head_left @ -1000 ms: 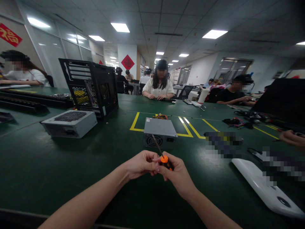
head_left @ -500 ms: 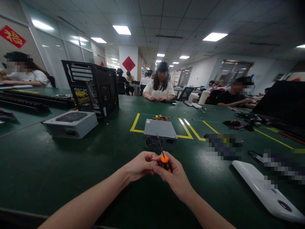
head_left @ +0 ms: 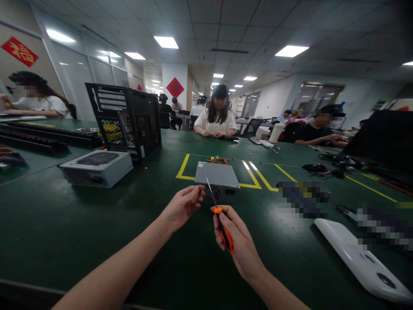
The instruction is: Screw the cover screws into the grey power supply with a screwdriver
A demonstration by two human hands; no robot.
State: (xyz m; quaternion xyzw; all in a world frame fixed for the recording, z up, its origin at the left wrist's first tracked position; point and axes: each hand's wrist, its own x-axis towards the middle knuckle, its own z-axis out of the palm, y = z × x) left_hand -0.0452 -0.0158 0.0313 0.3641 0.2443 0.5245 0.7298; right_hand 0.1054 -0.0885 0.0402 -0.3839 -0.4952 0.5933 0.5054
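My right hand (head_left: pixel 237 234) is wrapped round the orange and black handle of a screwdriver (head_left: pixel 226 234), its thin metal shaft tilted up and to the left. Close to the shaft, my left hand (head_left: pixel 182 206) has its thumb and fingers pinched together; whatever lies between them is too small to make out. Just beyond both hands a grey power supply (head_left: pixel 217 173) rests on the green table, its fan grille and socket facing me. The left hand's fingertips overlap its lower left corner in view, but I cannot tell whether they touch.
A second power supply (head_left: pixel 97 165) lies on the left, before a black computer case (head_left: pixel 124 120). Yellow tape (head_left: pixel 185 168) marks the table (head_left: pixel 155 275). To the right is a white casing (head_left: pixel 358 258). A person (head_left: pixel 217 116) sits opposite; others work at both sides.
My hands have moved apart. The left hand has risen toward the power supply, still pinched, and the right hand now shows more of the screwdriver's handle.
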